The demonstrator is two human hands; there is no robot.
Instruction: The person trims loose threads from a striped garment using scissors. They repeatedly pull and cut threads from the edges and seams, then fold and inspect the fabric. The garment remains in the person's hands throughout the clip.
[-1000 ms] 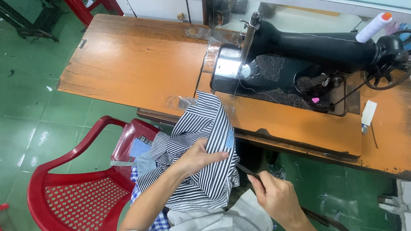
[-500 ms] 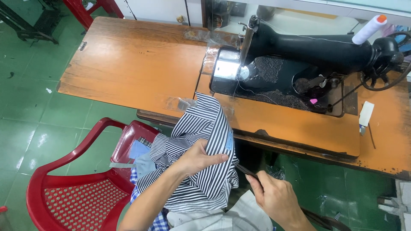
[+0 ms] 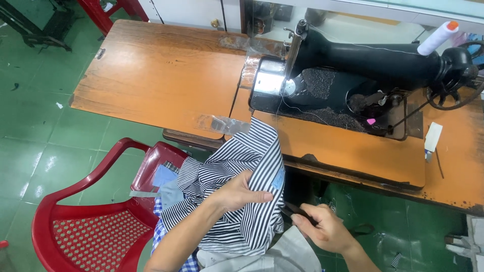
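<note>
- Left hand is clamped on the black-and-white striped garment, fingers curled over a fold and gripping it down at the lap, just below the table edge.
- Right hand is closed round a slim dark tool, tip aimed at the cloth's edge; what kind of tool it is can't be told.
- Compared with a second ago, almost nothing has shifted: the same grip, the same fold, the tool a touch nearer the fabric. So the work is holding at this one spot on the seam.
- Small light-blue tag shows on the stripes beside the left fingers.
- White thread spool with an orange tip stands on the black sewing machine.
- Small white packet lies on the orange table, right of the machine.
- Red plastic chair sits at the left.
</note>
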